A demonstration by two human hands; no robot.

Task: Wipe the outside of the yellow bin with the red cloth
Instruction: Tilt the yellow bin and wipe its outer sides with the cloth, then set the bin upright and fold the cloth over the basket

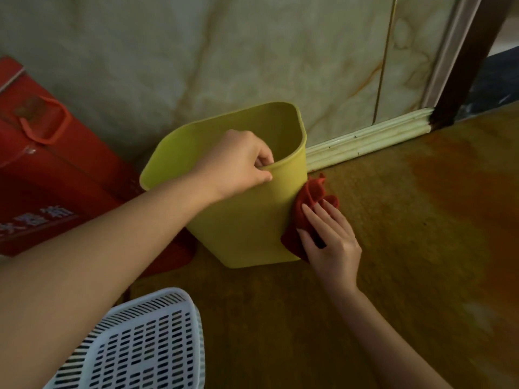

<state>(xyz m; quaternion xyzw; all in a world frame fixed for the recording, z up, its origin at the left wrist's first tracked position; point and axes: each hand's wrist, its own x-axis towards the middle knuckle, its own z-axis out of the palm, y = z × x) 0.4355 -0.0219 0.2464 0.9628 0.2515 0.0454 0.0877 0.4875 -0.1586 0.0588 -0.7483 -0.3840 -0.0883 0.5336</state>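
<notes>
The yellow bin (241,220) stands on the floor by the wall, tilted a little toward me, its mouth open and nothing visible inside. My left hand (238,164) pinches the near rim, fingers inside and thumb outside. The red cloth (307,209) is bunched against the bin's right outer side. My right hand (330,240) lies flat on the cloth with fingers spread and presses it to the bin wall; the lower part of the cloth is hidden under that hand.
A red box with a carry handle (42,164) stands against the wall left of the bin. A white slotted plastic basket (146,341) sits at the bottom left. A pale skirting board (370,138) runs along the marbled wall. Brown floor (421,248) spreads to the right.
</notes>
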